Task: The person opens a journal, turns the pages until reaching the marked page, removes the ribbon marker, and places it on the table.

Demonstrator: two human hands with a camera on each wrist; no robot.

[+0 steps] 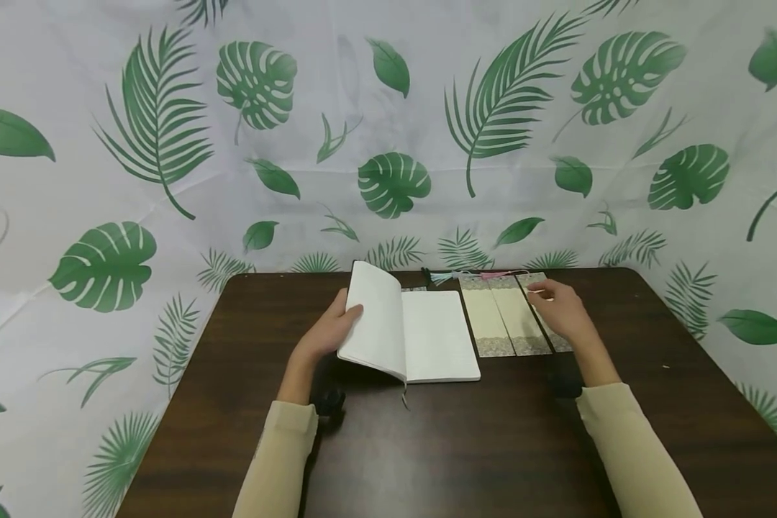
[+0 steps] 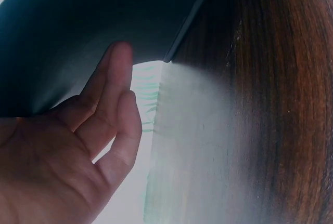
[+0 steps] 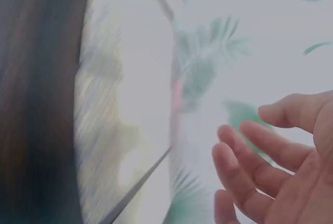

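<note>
A notebook [image 1: 437, 338] lies spread on the table, its blank white right page flat. My left hand [image 1: 329, 327] grips its lifted left side, thumb on the white page and fingers behind the dark cover [image 2: 145, 16]. Out of the spine hangs a thin ribbon [image 1: 405, 397]. Right of the notebook, three cream bookmarks [image 1: 485, 313] with lace-patterned ends lie side by side. Over the rightmost one is my right hand [image 1: 560, 309], fingers loosely bent and holding nothing. In the right wrist view the fingers [image 3: 244, 177] are spread apart, with the bookmarks blurred beyond.
Pink [image 1: 495, 274] and pale blue [image 1: 442, 277] tassels lie along the bookmarks' far ends. Another patterned piece [image 1: 416, 289] peeks out behind the notebook. The dark wooden table [image 1: 440, 453] ends at a leaf-printed cloth [image 1: 337, 187].
</note>
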